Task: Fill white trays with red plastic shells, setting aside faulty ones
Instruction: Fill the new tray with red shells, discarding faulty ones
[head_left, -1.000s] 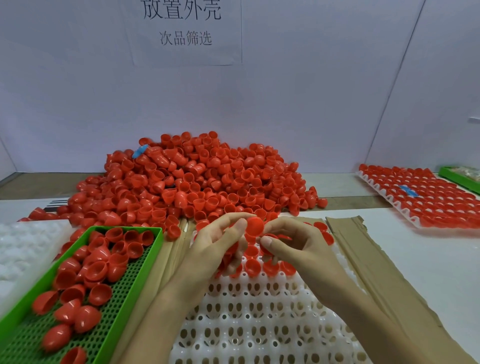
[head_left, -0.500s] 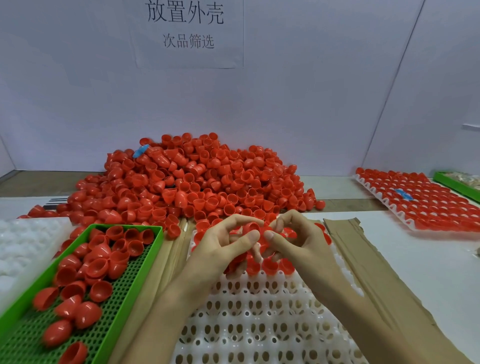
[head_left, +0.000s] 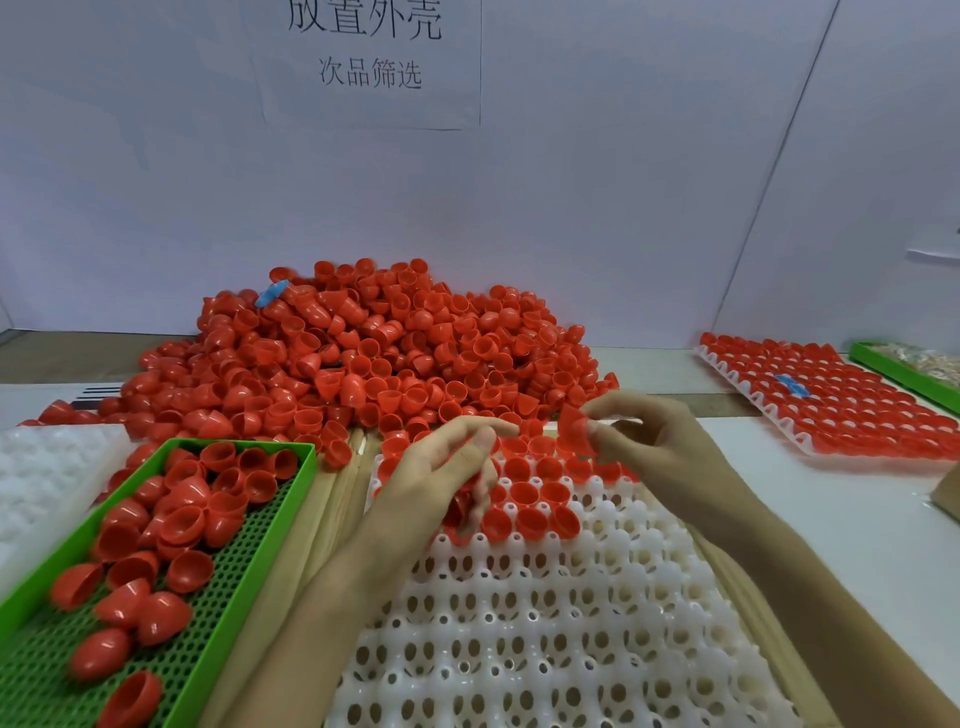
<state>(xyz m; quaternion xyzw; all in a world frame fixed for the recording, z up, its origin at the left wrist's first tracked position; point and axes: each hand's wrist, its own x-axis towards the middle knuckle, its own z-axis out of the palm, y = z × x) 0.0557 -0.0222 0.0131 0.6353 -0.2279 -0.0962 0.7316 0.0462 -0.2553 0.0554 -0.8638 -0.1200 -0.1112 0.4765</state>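
Now, raised right hand (head_left: 649, 441) tight on a red shell (head_left: 574, 432), left hand (head_left: 441, 480) tight around other shells (head_left: 464, 506).

Stuck on the far wall (head_left: 623, 182), above the heap of red shells (head_left: 363, 364): a white paper sheet (head_left: 369, 109) with black Chinese writing. Top line in big letters: 放置外壳, cut off a little at the top edge of the view. Smaller line just under it: 次品筛选. On the desk (head_left: 857, 519), far left: a few black stripes (head_left: 98, 391), too small to read.
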